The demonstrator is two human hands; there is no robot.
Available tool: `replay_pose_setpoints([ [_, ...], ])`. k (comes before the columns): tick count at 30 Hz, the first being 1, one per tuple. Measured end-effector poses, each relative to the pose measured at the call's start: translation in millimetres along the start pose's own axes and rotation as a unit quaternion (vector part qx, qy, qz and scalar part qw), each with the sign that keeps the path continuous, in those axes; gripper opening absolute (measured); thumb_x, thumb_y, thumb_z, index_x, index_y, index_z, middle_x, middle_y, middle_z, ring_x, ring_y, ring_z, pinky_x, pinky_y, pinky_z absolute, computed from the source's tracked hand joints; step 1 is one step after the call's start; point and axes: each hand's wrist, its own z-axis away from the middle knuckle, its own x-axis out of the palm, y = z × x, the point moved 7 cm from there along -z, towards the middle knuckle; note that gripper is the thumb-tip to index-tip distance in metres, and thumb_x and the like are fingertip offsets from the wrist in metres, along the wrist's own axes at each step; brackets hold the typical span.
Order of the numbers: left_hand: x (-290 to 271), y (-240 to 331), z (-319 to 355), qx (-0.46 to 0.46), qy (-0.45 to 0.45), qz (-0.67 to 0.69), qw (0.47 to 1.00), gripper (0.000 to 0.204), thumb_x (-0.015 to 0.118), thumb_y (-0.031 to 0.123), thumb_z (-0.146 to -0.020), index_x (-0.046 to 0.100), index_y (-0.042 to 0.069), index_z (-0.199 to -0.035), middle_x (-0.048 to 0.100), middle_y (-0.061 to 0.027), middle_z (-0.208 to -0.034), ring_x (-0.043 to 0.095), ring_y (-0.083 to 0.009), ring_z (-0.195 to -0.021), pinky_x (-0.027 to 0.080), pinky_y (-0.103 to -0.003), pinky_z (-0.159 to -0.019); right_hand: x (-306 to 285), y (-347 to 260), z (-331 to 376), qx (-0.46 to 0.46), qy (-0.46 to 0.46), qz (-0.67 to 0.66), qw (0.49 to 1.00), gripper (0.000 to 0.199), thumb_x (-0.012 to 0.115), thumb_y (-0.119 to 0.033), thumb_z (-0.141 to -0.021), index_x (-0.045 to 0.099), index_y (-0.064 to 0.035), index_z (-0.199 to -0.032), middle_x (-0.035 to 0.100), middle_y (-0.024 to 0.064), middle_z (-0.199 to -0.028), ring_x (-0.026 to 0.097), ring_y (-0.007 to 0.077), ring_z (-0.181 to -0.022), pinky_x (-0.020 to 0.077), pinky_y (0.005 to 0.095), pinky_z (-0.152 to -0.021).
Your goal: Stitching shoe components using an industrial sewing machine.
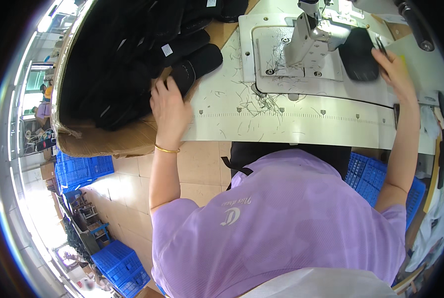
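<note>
Left hand: the left hand (170,110) lay on a black piece (194,69) at the near edge of the pile, fingers curled over its end, seemingly gripping it.
Right hand: the right hand (395,69) rested against a second black piece (359,54) beside the machine head (314,30); something thin and dark (381,47), perhaps snips, stood out from the fingers, so it looked closed around a small tool.
Pile: many black pieces (122,59) filled a cardboard box (103,144) at the table's left edge.
Table: the white sewing table (281,124) was littered with thread clippings (261,102), thickest by the machine's base plate.
Beyond: blue crates (80,171) stood on the tiled floor to the left, and one more (371,176) under the table's right side.
Risk: the gripped piece could drag its neighbours over the box's edge, since they overlap; loose threads might cling to the dark fabric; the right fingers sat close to the needle area.
Unclear: the needle itself was hidden behind the head; the tool's kind was too small to tell; the person's lap blocked the table's front edge; the box's far side was cut off.
</note>
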Motion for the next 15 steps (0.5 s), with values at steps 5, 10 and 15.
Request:
replay_pose_setpoints([
  [5, 22, -42, 13, -0.11, -0.028, -0.002, 0.994, 0.051, 0.063, -0.003, -0.07, 0.058, -0.001, -0.12, 0.061, -0.0138, -0.12, 0.057, -0.0343, -0.112, 0.045, -0.043, -0.095, 40, -35, 4, -0.108, 0.031, 0.042, 0.993, 0.041, 0.06, -0.046, -0.094, 0.062, -0.0085, -0.078, 0.057, -0.0029, -0.066, 0.039, 0.0031, -0.049, 0.0272, 0.0208, -0.048],
  [10, -43, 56, -4, 0.173, 0.159, 0.065, 0.97, 0.063, 0.061, -0.004, -0.058, 0.059, 0.0, -0.121, 0.06, -0.0117, -0.128, 0.054, -0.0307, -0.12, 0.043, -0.042, -0.099, 145, -69, 70, -0.152, -0.168, -0.204, 0.953, 0.038, 0.054, -0.037, -0.1, 0.063, -0.0038, -0.086, 0.064, 0.002, -0.072, 0.051, 0.0065, -0.048, 0.0367, 0.0217, -0.045],
  [15, -65, 149, -19, 0.405, 0.161, 0.19, 0.88, 0.062, 0.066, 0.024, -0.073, 0.055, 0.001, -0.13, 0.055, -0.0146, -0.135, 0.049, -0.0323, -0.127, 0.036, -0.046, -0.107, 186, -83, 94, -0.042, -0.251, -0.321, 0.912, 0.021, 0.061, -0.022, -0.097, 0.064, -0.0022, -0.093, 0.055, -0.0038, -0.065, 0.046, 0.0051, -0.046, 0.0363, 0.0222, -0.045],
])
